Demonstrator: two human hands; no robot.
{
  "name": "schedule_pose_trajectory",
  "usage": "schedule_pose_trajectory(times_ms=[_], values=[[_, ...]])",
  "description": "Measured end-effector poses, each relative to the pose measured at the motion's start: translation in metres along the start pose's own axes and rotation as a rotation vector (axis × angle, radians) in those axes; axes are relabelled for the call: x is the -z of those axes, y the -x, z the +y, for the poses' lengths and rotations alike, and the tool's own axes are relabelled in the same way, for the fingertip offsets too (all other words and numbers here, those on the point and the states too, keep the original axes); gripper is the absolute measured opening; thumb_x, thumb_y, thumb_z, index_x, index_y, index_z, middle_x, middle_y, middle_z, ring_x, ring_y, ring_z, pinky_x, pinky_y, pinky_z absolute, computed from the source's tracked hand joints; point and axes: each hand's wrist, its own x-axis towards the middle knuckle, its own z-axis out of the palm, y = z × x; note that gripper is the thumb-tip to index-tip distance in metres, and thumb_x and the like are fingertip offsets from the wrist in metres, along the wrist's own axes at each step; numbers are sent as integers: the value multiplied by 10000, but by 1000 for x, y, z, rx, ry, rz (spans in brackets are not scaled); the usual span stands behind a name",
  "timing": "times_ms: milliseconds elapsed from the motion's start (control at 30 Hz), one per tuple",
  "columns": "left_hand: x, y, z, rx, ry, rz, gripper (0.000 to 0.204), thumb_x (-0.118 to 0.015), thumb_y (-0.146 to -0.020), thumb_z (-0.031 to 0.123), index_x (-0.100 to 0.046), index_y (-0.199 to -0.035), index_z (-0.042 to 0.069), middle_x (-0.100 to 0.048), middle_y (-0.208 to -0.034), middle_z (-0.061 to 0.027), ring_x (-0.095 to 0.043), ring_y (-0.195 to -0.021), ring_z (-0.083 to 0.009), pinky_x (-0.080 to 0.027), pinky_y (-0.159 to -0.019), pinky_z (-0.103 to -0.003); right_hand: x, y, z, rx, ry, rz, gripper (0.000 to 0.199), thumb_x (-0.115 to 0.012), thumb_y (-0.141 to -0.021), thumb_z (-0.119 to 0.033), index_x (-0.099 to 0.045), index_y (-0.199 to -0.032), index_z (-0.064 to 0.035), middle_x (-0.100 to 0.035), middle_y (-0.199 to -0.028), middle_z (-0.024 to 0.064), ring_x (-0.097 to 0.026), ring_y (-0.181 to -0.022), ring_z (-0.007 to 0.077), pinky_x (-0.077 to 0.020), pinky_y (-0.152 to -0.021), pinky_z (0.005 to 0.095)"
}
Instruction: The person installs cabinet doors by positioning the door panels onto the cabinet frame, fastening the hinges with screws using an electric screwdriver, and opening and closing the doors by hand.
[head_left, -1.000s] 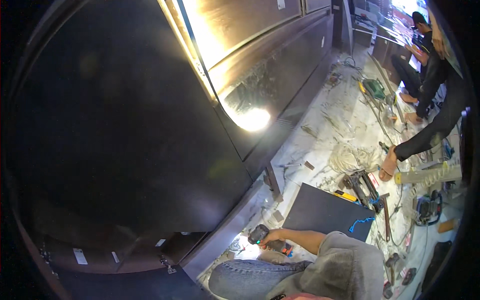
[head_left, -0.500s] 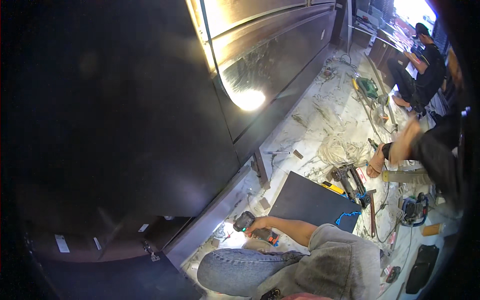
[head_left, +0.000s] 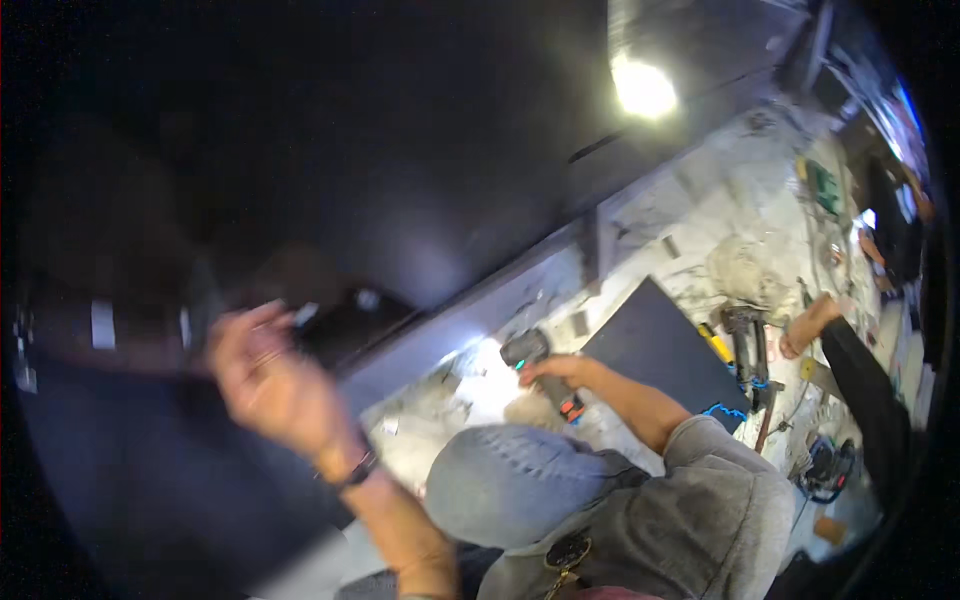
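Right hand (head_left: 553, 370), 5 o'clock, had grip closed round cordless drill (head_left: 525, 348); blurred left hand (head_left: 275, 380), 8 o'clock, half-open, looked empty; black board (head_left: 662, 345) lay 4 o'clock.

A tall, dark, flat-panelled cabinet (head_left: 400, 130) is filling the upper left, a round white light (head_left: 643, 88) is glaring against it, and a pale, grey-streaked, marble-patterned floor (head_left: 715, 178) is stretching alongside.

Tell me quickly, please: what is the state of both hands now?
Left hand: open, loosely curled, motion-blurred; nothing visibly held.
Right hand: closed around a black, pistol-shaped power tool.
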Motion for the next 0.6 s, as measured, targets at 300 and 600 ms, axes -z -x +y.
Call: schedule_pose_trajectory(times_ms=[300,600], values=[[56,238,-219,1131,512,262,56,-623,-918,-5,-621,-964,-38,-653,-1015,-136,-643,-968,-236,-512,-987,-384,-123,45,-43,396,183,-108,410,-767,-799,-95,-638,-1185,-41,-684,-1079,74,-634,-841,156,-549,-763,304],[90,235,-235,1183,992,366,189,-577,-966,105,-576,-1099,-29,-641,-1112,-139,-638,-1046,-245,-471,-1067,-447,-183,-15,-44,322,209,-47,426,-752,-799,-53,-621,-1204,-23,-690,-1054,91,-644,-881,177,-553,-781,328]])
